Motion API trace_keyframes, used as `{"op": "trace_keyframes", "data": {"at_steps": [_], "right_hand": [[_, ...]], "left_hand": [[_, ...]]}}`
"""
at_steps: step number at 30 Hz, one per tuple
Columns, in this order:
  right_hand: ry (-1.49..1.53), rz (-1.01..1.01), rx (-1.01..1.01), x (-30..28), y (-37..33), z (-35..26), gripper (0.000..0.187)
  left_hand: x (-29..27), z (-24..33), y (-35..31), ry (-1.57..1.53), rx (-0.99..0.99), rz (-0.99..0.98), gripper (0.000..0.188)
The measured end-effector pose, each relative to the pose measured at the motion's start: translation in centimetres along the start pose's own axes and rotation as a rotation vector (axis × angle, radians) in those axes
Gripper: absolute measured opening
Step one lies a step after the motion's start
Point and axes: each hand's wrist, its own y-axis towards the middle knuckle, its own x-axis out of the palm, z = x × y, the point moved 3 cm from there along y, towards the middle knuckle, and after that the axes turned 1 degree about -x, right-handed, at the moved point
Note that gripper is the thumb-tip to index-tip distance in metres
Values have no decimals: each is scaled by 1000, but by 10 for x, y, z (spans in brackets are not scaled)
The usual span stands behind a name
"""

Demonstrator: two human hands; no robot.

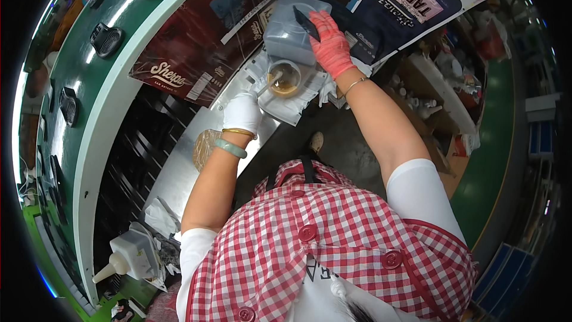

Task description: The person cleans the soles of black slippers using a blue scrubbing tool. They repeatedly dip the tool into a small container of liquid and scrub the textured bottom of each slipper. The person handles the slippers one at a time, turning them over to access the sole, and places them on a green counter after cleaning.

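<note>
My left hand (pixel 241 112), in a white glove, is closed around the pale handle of a brush-like tool (pixel 269 83). The tool's far end reaches into a round clear cup (pixel 291 75) of amber liquid; its tip is hard to make out. White paper or plastic sheeting (pixel 292 107) lies under the cup. Farther off, my right hand (pixel 331 45) wears a thin pinkish-red glove and grips a flat black piece (pixel 304 22), whose exact kind I cannot tell. That piece is over the edge of a translucent plastic container (pixel 288 33) standing just behind the cup.
A curving green conveyor (pixel 89 92) carries black footwear soles (pixel 107 40) on the left. Printed cardboard sheets (pixel 185 53) stand along the far side. A round tan disc (pixel 205 149) rests on the metal bench (pixel 179 173). At lower left is a nozzled plastic bottle (pixel 134 253); a cluttered shelf (pixel 438 92) is at right.
</note>
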Motion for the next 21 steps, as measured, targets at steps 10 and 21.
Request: {"op": "trace_keyframes", "data": {"at_steps": [10, 21], "right_hand": [[-19, 7, -12, -9, 1, 2, 51], [6, -2, 24, -12, 3, -7, 51]], "left_hand": [[17, 3, -15, -279, -52, -24, 21], [67, -16, -24, -1713, -375, -441, 21]]}}
